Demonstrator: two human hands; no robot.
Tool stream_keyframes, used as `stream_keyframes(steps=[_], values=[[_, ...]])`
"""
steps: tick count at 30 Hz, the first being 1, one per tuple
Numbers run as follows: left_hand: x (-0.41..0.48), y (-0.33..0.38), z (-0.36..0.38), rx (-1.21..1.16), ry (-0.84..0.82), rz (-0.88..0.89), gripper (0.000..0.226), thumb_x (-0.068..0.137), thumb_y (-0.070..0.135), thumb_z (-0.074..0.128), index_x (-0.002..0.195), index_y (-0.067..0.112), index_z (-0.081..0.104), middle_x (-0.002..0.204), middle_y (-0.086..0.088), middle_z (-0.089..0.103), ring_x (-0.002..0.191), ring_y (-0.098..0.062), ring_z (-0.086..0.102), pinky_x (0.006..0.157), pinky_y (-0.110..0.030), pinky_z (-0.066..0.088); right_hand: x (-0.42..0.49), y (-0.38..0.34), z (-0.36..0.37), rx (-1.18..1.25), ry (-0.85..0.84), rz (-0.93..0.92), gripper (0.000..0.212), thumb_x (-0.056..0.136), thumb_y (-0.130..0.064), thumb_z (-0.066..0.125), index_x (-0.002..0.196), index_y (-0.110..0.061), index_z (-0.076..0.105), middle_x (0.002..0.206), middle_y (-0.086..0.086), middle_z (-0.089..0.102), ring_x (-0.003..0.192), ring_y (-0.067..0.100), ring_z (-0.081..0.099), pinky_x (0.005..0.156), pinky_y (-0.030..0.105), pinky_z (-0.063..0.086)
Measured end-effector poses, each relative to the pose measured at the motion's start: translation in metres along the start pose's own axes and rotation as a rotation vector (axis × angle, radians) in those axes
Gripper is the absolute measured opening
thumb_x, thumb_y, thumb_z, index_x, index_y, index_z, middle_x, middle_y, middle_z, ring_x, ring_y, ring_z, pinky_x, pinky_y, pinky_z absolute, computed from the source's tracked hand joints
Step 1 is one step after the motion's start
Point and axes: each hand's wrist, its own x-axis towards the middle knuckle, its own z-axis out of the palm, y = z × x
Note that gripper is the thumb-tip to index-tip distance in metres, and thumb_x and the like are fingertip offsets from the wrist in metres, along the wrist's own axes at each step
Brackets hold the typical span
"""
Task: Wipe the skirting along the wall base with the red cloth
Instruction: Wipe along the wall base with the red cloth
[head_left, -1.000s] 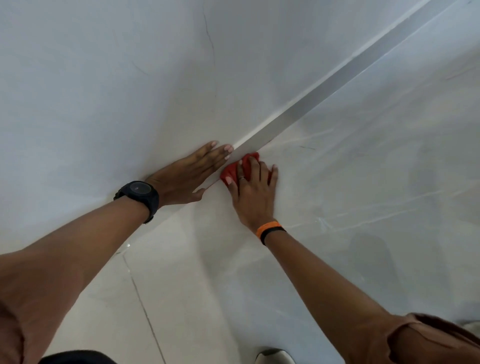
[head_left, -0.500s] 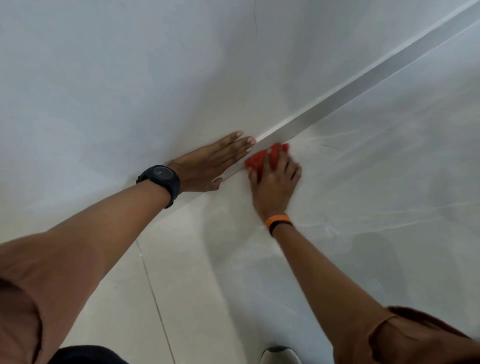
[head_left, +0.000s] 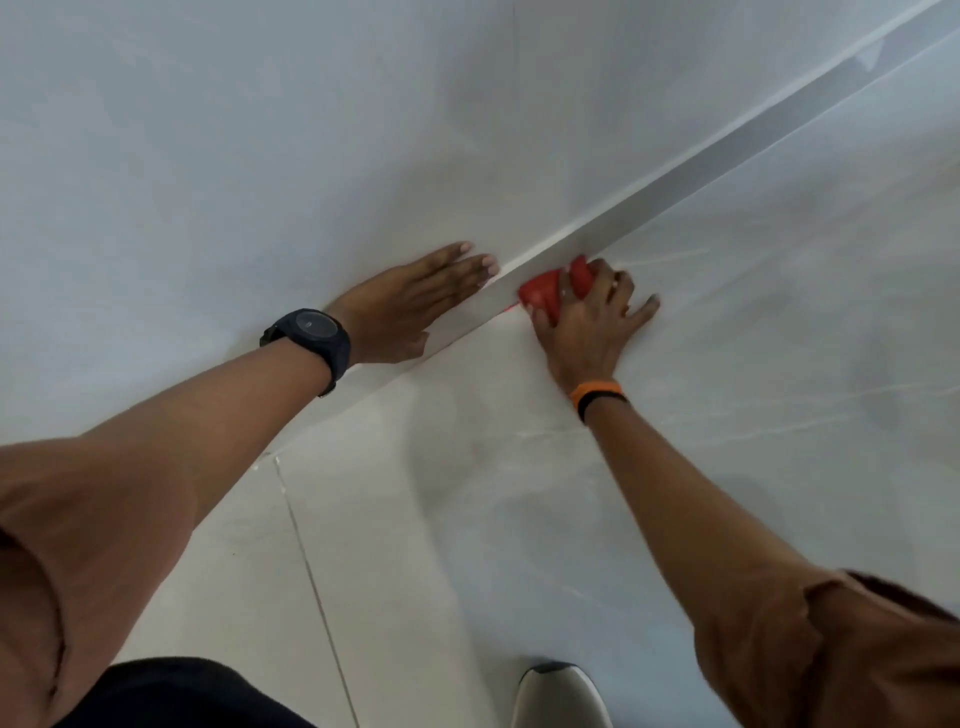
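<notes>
My right hand (head_left: 587, 332) presses the red cloth (head_left: 550, 293) to the skirting (head_left: 675, 187).

My fingers are curled over the bunched cloth, gripping it where the skirting meets the floor (head_left: 415, 519). My left hand (head_left: 405, 306) lies flat and empty against the wall (head_left: 260, 156), fingers spread, a black watch (head_left: 311, 332) on the wrist. An orange band (head_left: 597, 392) circles my right wrist.
</notes>
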Motion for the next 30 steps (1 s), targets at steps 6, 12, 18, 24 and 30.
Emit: stream_keyframes(steps=[6, 12, 18, 24, 30], values=[[-0.01, 0.0, -0.001, 0.007, -0.036, -0.035, 0.105, 0.099, 0.068, 0.022, 0.16, -0.008, -0.018, 0.169, -0.024, -0.02, 0.159, -0.036, -0.015, 0.126, -0.054, -0.016, -0.043, -0.055, 0.015, 0.106, 0.002, -0.032, 0.052, 0.084, -0.045, 0.066, 0.127, -0.016, 0.062, 0.14, 0.02, 0.047, 0.118, 0.039, 0.037, 0.106, 0.066, 0.028], [-0.006, 0.002, -0.001, 0.052, -0.011, 0.007, 0.096, 0.102, 0.059, 0.022, 0.161, -0.008, -0.016, 0.17, -0.024, -0.017, 0.16, -0.036, -0.011, 0.128, -0.054, -0.008, -0.062, -0.06, 0.02, 0.044, -0.01, -0.287, 0.042, 0.091, -0.05, 0.058, 0.118, -0.019, 0.068, 0.127, 0.015, 0.052, 0.116, 0.037, 0.038, 0.107, 0.068, 0.025], [-0.008, 0.003, 0.004, 0.047, -0.03, 0.002, 0.093, 0.103, 0.059, 0.02, 0.162, -0.004, -0.015, 0.169, -0.023, -0.021, 0.158, -0.037, -0.017, 0.124, -0.058, -0.019, 0.002, -0.005, 0.008, -0.035, 0.075, -0.001, 0.049, 0.089, -0.049, 0.06, 0.128, -0.019, 0.062, 0.133, 0.018, 0.049, 0.115, 0.038, 0.04, 0.105, 0.069, 0.026], [-0.003, 0.003, 0.001, 0.062, -0.038, 0.028, 0.088, 0.103, 0.053, 0.018, 0.163, -0.003, -0.014, 0.171, -0.021, -0.019, 0.159, -0.036, -0.016, 0.124, -0.057, -0.017, -0.048, -0.065, 0.026, 0.046, 0.058, 0.032, 0.045, 0.085, -0.04, 0.063, 0.124, -0.016, 0.064, 0.136, 0.022, 0.049, 0.116, 0.04, 0.041, 0.103, 0.061, 0.029], [0.016, 0.005, -0.008, 0.065, -0.004, 0.018, 0.085, 0.104, 0.051, 0.005, 0.161, -0.009, -0.012, 0.172, -0.022, -0.011, 0.16, -0.037, -0.007, 0.131, -0.054, -0.003, -0.075, -0.077, 0.029, 0.064, 0.073, -0.268, 0.025, 0.084, -0.037, 0.073, 0.101, -0.019, 0.073, 0.116, 0.016, 0.056, 0.11, 0.038, 0.04, 0.103, 0.068, 0.03]])
